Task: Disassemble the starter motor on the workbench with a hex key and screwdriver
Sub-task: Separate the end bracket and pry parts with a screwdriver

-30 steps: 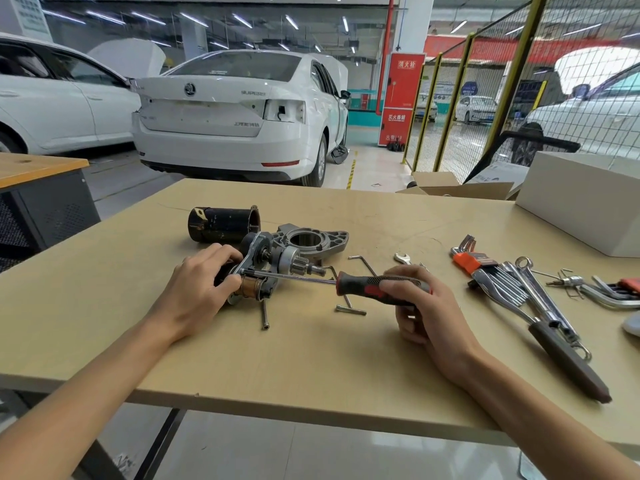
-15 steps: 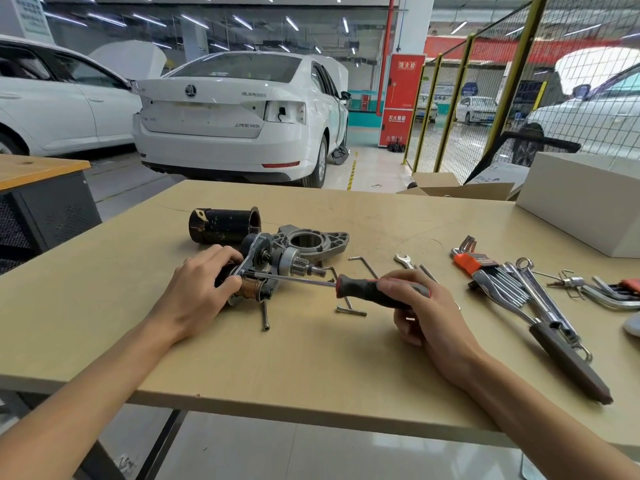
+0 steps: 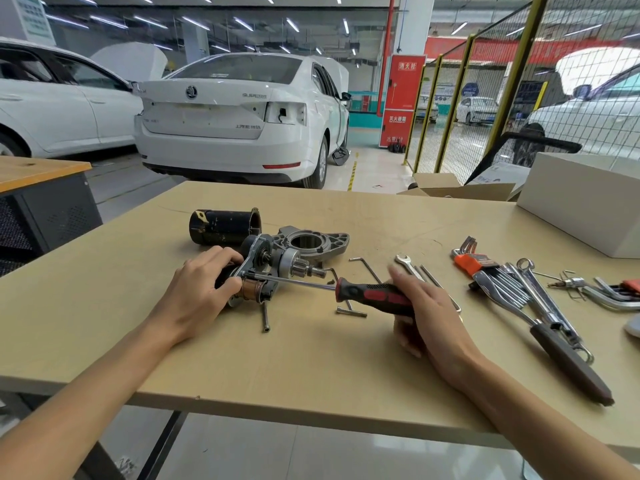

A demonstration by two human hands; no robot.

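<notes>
White cars point(image 3: 239, 123) stand on the workshop floor beyond a pale wooden tabletop point(image 3: 311, 358), with yellow-framed mesh fencing point(image 3: 485, 98) and a red cabinet point(image 3: 398, 102) behind it.

On the tabletop the starter motor point(image 3: 270, 268) lies partly taken apart. Its core shows a silver end plate, a copper-coloured winding at the near end and a small toothed pinion on a shaft pointing away from the left hand. Touching the far side of the starter motor is its grey cast housing point(image 3: 311, 244) with a round opening facing up. Just behind the starter motor lies a black cylindrical casing point(image 3: 225, 226) on its side. A long bolt point(image 3: 265, 317) lies on the near side of the starter motor, just beside the winding.

The left hand point(image 3: 201, 292) grips the core of the starter motor, fingers curled over its end. The right hand point(image 3: 426, 313) is wrapped around the red and black handle of a screwdriver point(image 3: 346, 289), whose shaft runs across to the end plate of the starter motor, tip against it.

Loose hex keys point(image 3: 367, 268) and a small pin point(image 3: 351, 311) lie between the starter motor and the right hand. Well apart from the starter motor, past the right hand, are an orange hex key set point(image 3: 474, 261), wrenches point(image 3: 540, 292) and a dark-handled tool point(image 3: 571, 365). A white box point(image 3: 585, 202) sits beyond those tools.
</notes>
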